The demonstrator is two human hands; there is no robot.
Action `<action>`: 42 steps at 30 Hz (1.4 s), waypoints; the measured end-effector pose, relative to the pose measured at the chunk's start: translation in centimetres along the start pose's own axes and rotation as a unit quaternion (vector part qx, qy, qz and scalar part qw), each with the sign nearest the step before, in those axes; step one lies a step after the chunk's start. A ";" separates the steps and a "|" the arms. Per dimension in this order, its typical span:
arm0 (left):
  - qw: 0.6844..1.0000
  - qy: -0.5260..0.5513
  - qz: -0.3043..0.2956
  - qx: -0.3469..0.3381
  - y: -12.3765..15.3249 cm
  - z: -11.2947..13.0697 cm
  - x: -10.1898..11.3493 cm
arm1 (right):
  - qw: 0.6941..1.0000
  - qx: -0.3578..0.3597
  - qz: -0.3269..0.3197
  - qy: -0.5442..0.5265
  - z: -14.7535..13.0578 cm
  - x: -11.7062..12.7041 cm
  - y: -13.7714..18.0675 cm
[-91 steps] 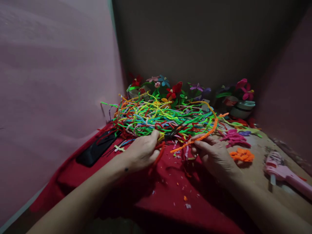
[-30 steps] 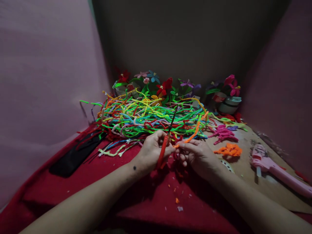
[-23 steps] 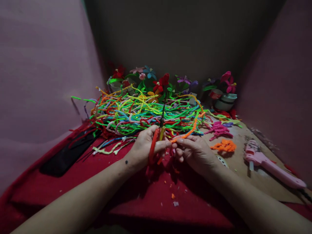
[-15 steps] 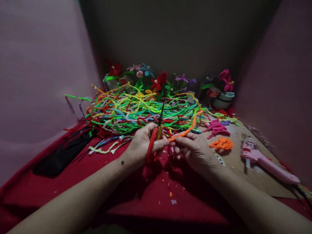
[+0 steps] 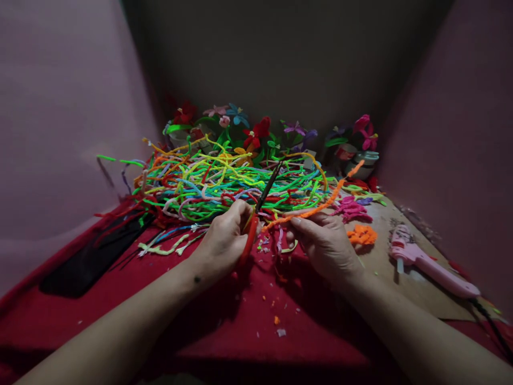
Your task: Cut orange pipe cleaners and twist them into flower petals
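Head view: at the centre of the frame, the left hand (image 5: 224, 238) has its fingers curled around a pair of red-handled scissors (image 5: 263, 197), whose dark blades slant toward the upper right and look nearly together. Just right of centre, the right hand (image 5: 329, 246) pinches an orange pipe cleaner (image 5: 325, 206) between thumb and fingers. One end of it runs leftward to just beside the scissor handles, though whether the two touch I cannot tell; the other rises past the hand toward the right.

The step in hand looks like positioning this single stem, with the scissors at the ready; no part of it lies between the blades. Using them on it would call for parting the blades and bringing them round the chosen spot, while the right hand keeps the stem steady and its fingertips clear.

Behind the hands, a tangled heap of coloured pipe cleaners (image 5: 236, 183) fills the middle of the frame. At mid right lie a magenta bundle (image 5: 351, 209), an orange bundle (image 5: 362, 235) and a pink glue gun (image 5: 435, 270). A dark flat object (image 5: 94, 258) rests at mid left, and small scraps (image 5: 281, 332) dot the red-covered bench (image 5: 236, 334) at lower centre.
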State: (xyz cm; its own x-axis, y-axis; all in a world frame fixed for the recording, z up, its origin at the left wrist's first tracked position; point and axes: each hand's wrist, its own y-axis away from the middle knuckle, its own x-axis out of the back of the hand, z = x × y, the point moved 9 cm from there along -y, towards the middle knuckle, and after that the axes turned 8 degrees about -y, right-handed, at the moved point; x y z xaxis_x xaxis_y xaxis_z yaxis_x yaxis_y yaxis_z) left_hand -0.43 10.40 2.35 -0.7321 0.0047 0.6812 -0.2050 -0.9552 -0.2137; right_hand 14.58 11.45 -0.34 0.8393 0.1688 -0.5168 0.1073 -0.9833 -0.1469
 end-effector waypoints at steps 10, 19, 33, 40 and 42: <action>0.891 -0.441 -0.096 -0.045 0.8 0.2 -2.2 | 0.998 0.007 0.058 0.034 -0.8 1.7 -0.6; 0.856 -0.505 -0.081 -0.070 0.8 0.2 -2.6 | 0.998 -0.027 0.065 -0.001 -0.6 1.3 -0.6; 0.828 -0.553 -0.047 -0.075 0.8 0.7 -2.3 | 0.993 -0.083 0.062 -0.062 1.0 1.4 -0.7; 0.809 -0.580 -0.056 -0.076 0.8 0.9 -2.3 | 0.993 -0.073 0.036 -0.086 0.8 1.0 -0.7; 0.805 -0.585 -0.054 -0.081 0.8 1.0 -2.3 | 0.992 -0.074 0.033 -0.097 0.6 0.8 -0.6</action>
State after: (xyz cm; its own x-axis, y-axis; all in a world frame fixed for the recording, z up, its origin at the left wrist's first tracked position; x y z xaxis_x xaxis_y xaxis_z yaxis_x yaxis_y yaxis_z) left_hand 1.70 9.39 1.33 0.3903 -0.2873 0.8747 -0.3776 -0.9164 -0.1325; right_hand 14.81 12.20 -1.20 0.7305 0.0997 -0.6756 0.1448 -0.9894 0.0106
